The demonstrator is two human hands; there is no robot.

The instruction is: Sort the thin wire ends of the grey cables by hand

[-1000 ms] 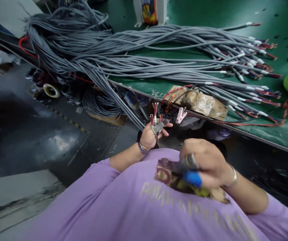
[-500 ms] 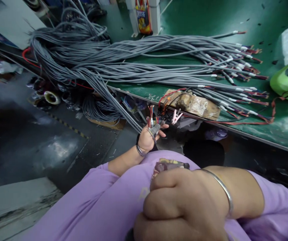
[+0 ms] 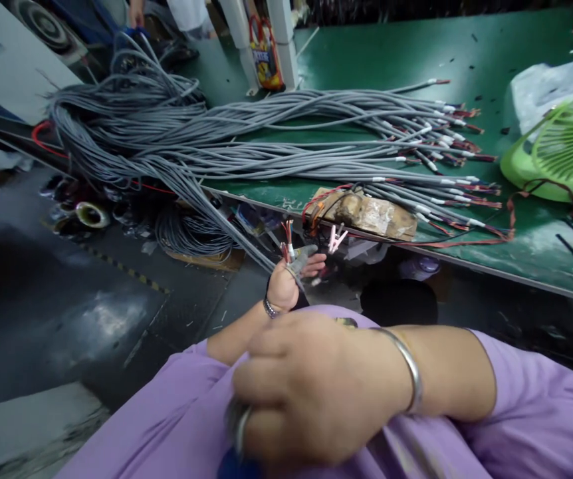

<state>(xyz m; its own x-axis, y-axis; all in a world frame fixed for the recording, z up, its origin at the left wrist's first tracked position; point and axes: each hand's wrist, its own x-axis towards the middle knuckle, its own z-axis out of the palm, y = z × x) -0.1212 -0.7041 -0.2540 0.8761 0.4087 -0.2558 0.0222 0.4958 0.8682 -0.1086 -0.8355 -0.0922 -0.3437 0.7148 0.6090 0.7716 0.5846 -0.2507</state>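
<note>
My left hand [image 3: 282,285] is beyond my lap, near the bench edge. Grey cables [image 3: 246,243] run down from the bench into it, pinned by the thumb, which has a grey covering. Its other fingers stretch out to the right. Stripped coloured wire ends [image 3: 287,234] stick up above the thumb from a white-banded cable end. Close to the camera, my right hand [image 3: 321,386] is closed and partly blurred. Below its fingers show a dark, partly metallic piece and a blue part [image 3: 239,464]; what this object is cannot be made out.
A large bundle of grey cables [image 3: 266,159] with stripped ends covers part of the green bench [image 3: 391,53]. A taped brown block [image 3: 366,214] and a pink clip [image 3: 336,238] sit at its edge. A green fan [image 3: 530,163] stands right. Wire coils [image 3: 194,233] lie below.
My right hand has moved left and slightly up in the view. My left hand's fingers look straighter, and fewer wire ends show at it. The camera view has shifted.
</note>
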